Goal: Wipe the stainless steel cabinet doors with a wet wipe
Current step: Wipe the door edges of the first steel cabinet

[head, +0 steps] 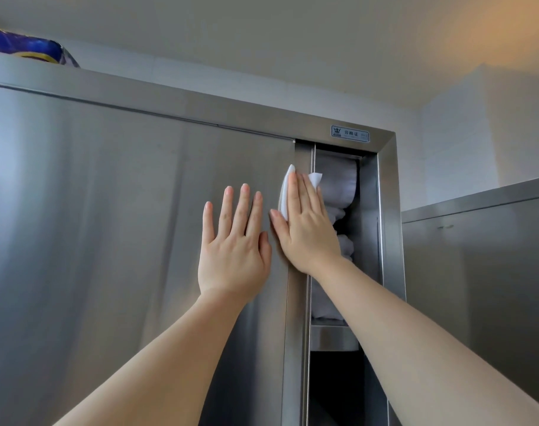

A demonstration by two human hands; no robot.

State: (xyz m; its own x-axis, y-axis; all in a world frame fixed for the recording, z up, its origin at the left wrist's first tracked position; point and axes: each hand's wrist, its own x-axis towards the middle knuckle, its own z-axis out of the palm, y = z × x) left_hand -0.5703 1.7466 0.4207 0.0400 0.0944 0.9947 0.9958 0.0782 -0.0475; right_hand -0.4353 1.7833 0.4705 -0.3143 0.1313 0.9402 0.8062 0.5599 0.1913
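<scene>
A tall brushed stainless steel sliding cabinet door [108,226] is seen from below, its left and lower parts cut off by the frame edge. The left hand [234,244] is laid flat on this door near its right edge, fingers straight and slightly spread, with nothing held. Just right of it, the right hand [305,229] is pressed flat, fingers straight and together, over a white folded wet wipe [285,192] at the door's right edge; most of the wipe is hidden beneath the palm, and only its upper left border and a corner right of the fingers are shown.

Right of the door, a narrow opening is left, in which a stack of grey-white folded cloths [339,192] is partly seen on a steel inner shelf [334,336]; the stack is partly hidden by the right hand and forearm, and the space under the shelf is too dark to be made out. Above the opening, a small blue-and-silver label [350,134] is fixed to the cabinet's top frame; its print is too small to be read with certainty. On the cabinet top, far left of the label, a blue plastic-wrapped package [31,49] is shown only in part. Right of the cabinet, a lower stainless steel unit [477,256] is cut off by the frame.
</scene>
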